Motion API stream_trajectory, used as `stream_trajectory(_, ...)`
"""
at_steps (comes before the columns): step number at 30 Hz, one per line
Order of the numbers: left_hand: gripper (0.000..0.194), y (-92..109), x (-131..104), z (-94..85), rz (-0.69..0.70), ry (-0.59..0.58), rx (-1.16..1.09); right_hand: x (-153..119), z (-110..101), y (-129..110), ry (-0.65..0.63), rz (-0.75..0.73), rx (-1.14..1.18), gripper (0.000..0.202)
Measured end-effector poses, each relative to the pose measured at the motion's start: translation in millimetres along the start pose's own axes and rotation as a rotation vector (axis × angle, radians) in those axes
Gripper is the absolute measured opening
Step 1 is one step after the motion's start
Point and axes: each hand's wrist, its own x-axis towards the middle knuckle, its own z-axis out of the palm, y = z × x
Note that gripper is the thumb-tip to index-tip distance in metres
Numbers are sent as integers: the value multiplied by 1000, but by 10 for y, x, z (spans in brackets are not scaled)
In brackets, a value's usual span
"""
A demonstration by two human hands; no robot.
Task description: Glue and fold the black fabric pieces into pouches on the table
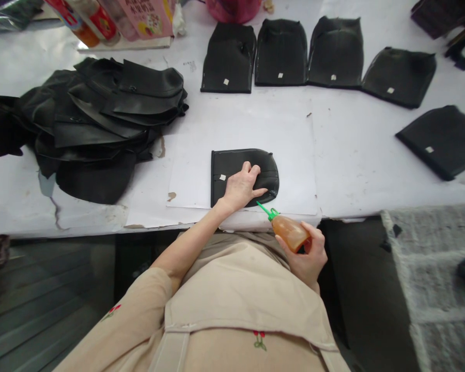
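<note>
Left hand: thumb spread, atop black piece, counter near side, long axis left-right | right hand: gripping bottle, near-right | nozzle at near edge, contact unclear

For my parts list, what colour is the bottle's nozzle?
The nozzle is bright green, seen best in the head view.

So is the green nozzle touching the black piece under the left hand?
Cannot tell: in the head view, the green nozzle ends by the near edge of the black piece, but a slight gap wouldn't show.
</note>
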Motion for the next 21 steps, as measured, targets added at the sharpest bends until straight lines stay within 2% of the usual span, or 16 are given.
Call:
stream_trajectory(13, 50, -71, 16, 0, -5, 25, -126, -7, 73, -45, -25, -85, 3, 61)
stream_trajectory(18, 47, -202, -83, -117, 97, -31, -252, -8, 80, -57, -23, -105, 6, 62)
stream_trajectory(21, 43, -307, -169, -214, 127, -25, -167, -11, 84, -57, -26, -103, 2, 62)
